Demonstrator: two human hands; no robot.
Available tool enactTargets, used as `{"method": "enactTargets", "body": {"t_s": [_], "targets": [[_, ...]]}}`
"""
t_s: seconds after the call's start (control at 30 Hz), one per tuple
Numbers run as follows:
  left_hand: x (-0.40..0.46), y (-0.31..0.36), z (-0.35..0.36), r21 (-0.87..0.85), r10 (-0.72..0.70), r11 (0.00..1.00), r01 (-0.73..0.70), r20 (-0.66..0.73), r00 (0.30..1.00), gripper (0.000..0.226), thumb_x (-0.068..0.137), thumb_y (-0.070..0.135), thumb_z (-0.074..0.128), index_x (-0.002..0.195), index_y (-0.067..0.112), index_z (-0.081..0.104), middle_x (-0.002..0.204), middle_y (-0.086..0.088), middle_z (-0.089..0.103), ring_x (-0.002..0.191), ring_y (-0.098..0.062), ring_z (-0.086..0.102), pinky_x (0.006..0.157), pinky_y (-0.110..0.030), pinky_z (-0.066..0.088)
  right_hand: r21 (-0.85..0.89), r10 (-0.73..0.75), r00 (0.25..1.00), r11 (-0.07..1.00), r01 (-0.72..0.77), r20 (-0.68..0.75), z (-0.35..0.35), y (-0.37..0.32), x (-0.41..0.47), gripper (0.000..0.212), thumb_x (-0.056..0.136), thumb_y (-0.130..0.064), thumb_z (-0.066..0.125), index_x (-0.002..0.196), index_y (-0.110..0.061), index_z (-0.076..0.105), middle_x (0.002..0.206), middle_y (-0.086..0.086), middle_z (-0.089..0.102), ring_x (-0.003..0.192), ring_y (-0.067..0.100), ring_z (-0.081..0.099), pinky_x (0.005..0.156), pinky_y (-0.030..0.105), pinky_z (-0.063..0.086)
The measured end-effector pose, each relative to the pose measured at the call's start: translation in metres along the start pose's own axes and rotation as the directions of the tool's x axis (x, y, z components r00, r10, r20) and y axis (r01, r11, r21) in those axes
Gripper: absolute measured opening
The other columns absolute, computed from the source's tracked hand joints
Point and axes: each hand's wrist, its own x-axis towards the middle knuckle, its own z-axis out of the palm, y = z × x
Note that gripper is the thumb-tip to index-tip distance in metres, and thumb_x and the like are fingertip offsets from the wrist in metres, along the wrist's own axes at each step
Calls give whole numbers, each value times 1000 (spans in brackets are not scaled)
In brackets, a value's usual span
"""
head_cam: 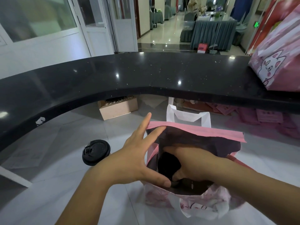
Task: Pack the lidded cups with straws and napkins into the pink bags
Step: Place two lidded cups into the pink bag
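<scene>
Bare forearms, no sleeves, hands (136,153) unadorned

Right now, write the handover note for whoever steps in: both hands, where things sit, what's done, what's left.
Left hand: open, fingers spread, holding the mouth of the pink bag apart.
Right hand: inside the bag, curled round a lidded cup, lowering it in.
Second cup: on the white surface left of the bag, lid on, not yet packed.
Another pink bag stands on the black counter, far right; contents not visible.
No straws or napkins in view.
Left: seat this cup, pack the second one, add straws and napkins.
</scene>
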Motion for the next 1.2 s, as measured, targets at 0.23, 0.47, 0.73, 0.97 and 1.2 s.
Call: {"method": "enactTargets", "body": {"t_s": [0.23,0.47,0.73,0.97,1.2], "targets": [[2,-8,-5,-63,71,995,-77,-95,993,76,69,59,76,133,65,36,149,47,-16,147,4,3,117,-34,30,86,-25,956,995,53,-294,-58,-22,-76,40,81,-56,62,118,-44,56,107,-26,66,97,0,62,81,28,53],[0,-15,4,-145,94,980,-138,-273,958,31,84,59,52,115,55,58,152,43,14,139,16,18,107,-21,21,-35,166,898,980,-197,-408,-29,-10,-83,86,76,-85,9,152,-47,22,160,-22,18,151,7,12,124,39,13],[-13,-75,7,21,-174,975,223,-555,813,61,90,55,58,145,50,32,162,16,16,150,-13,15,121,-46,20,-110,207,907,959,-263,-366,-13,-8,-77,91,70,-85,-12,153,-52,6,166,-16,-3,154,14,-7,124,48,-4],[-19,-148,15,19,-455,816,578,-596,661,88,76,58,73,149,41,28,163,-5,8,148,-30,12,118,-50,18,-129,197,910,957,-259,-366,-12,-7,-76,103,62,-90,-21,153,-51,8,166,-14,0,154,16,-4,124,51,-2],[-15,-155,29,-309,-457,889,339,-651,605,69,78,13,80,139,29,50,144,-4,33,124,-29,49,103,-33,41,-163,215,935,950,-268,-283,-23,-11,-82,118,46,-87,-36,153,-51,-1,166,-17,-6,154,13,-7,124,49,-2]]}}
